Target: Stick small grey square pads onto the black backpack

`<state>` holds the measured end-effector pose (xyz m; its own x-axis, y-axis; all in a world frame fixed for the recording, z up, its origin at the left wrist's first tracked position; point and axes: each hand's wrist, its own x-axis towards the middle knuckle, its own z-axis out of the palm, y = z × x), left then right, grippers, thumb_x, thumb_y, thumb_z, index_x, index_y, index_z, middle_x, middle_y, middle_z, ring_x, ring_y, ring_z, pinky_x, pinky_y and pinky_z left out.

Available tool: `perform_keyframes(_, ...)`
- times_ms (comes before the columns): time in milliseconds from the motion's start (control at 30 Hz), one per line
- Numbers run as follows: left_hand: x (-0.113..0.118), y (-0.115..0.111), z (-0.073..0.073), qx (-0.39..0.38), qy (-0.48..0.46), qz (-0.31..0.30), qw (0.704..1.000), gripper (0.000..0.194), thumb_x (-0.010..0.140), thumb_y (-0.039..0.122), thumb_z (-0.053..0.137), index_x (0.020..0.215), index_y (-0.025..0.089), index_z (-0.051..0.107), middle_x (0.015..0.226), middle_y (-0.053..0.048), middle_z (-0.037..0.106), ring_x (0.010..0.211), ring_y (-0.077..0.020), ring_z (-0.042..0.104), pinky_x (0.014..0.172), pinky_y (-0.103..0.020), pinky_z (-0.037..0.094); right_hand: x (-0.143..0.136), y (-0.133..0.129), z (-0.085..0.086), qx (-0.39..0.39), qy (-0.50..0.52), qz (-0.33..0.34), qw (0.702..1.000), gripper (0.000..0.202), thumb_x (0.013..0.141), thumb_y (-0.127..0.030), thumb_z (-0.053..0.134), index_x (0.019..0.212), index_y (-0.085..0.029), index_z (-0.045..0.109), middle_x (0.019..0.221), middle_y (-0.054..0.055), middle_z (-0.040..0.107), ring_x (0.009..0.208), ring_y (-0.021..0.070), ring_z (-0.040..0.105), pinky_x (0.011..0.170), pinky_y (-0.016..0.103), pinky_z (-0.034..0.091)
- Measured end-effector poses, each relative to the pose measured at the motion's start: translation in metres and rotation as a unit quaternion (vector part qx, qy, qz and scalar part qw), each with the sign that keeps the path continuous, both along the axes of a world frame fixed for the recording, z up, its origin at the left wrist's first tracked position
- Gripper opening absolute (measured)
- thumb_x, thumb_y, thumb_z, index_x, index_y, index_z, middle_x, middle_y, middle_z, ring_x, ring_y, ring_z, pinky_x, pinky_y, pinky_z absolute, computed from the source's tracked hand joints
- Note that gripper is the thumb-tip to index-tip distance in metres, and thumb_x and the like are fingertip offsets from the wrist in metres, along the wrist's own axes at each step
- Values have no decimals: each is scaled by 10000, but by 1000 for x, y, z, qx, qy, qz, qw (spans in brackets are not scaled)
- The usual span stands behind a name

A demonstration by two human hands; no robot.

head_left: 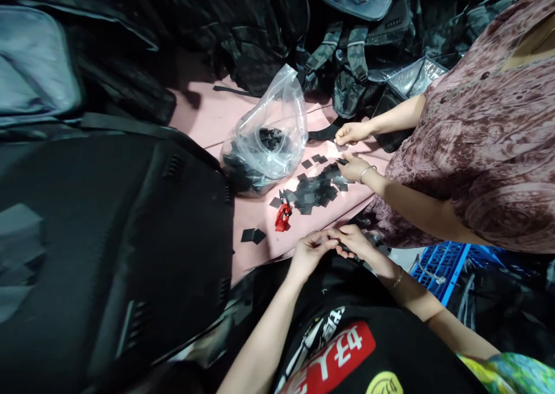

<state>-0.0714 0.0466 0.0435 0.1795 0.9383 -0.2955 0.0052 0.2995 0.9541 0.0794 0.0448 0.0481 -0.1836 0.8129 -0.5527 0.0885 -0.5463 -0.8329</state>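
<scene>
My left hand is closed in a pinch, its fingertips meeting those of my right hand at the table's front edge. My right hand's fingers are curled round a small black piece, partly hidden by the fingers. Whether my left fingertips also grip it is hard to make out. Beyond my hands lies a loose heap of thin black squares on pink cloth. Red-handled snips rest left of the heap, and two black squares lie nearer me.
A clear plastic bag holding black pieces stands behind the heap. Across on the right, a co-worker's hands handle black squares. A large black backpack fills the left; more dark backpacks line the back. A blue plastic crate is at right.
</scene>
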Motion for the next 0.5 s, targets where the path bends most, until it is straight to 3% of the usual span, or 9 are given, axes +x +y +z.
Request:
perform_keyframes(67, 2, -10, 5, 55, 51, 24, 997, 212, 624, 344, 738, 736, 165, 718, 691, -32, 627, 679, -171, 560, 687, -304, 449, -3, 0, 6, -2, 16, 23, 1000, 515, 792, -613, 483, 653, -124, 561, 465, -12, 512, 303, 55, 412, 267, 157, 244)
perform_keyframes(133, 0, -14, 8, 77, 77, 87, 990, 166, 657, 330, 714, 679, 167, 692, 674, -22, 605, 670, -161, 546, 690, -299, 438, -3, -1, 15, 4, 75, 41, 996, 543, 850, -599, 388, 684, -119, 583, 506, 12, 542, 348, 70, 448, 296, 167, 278)
perform_keyframes(200, -5, -14, 10, 47, 17, 145, 988, 169, 679, 328, 697, 669, 167, 645, 625, 3, 562, 595, -129, 504, 619, -272, 421, 0, -3, 24, 1, 151, 61, 987, 450, 862, -530, 425, 774, -128, 608, 613, 27, 594, 458, 89, 527, 372, 171, 360)
perform_keyframes(267, -11, -15, 13, -14, -108, 177, 978, 188, 690, 331, 688, 692, 171, 588, 599, 27, 525, 509, -91, 438, 527, -237, 378, 3, -6, 28, 4, 187, 67, 980, 268, 833, -411, 529, 862, -158, 612, 719, 17, 623, 568, 97, 575, 457, 174, 417)
perform_keyframes(367, -20, -21, 17, -89, -258, 158, 949, 211, 689, 300, 698, 703, 166, 535, 623, 24, 530, 465, -59, 390, 466, -201, 314, 4, -9, 26, 29, 133, 38, 990, 170, 828, -315, 521, 811, -170, 609, 658, -12, 595, 495, 66, 529, 408, 140, 357)
perform_keyframes(500, -20, -32, 23, -107, -259, 120, 952, 210, 684, 294, 715, 785, 148, 604, 627, 19, 517, 470, -53, 381, 455, -198, 285, 0, -8, 21, 46, 39, 36, 998, 251, 833, -344, 500, 692, -156, 589, 539, -27, 529, 358, 36, 424, 320, 121, 246)
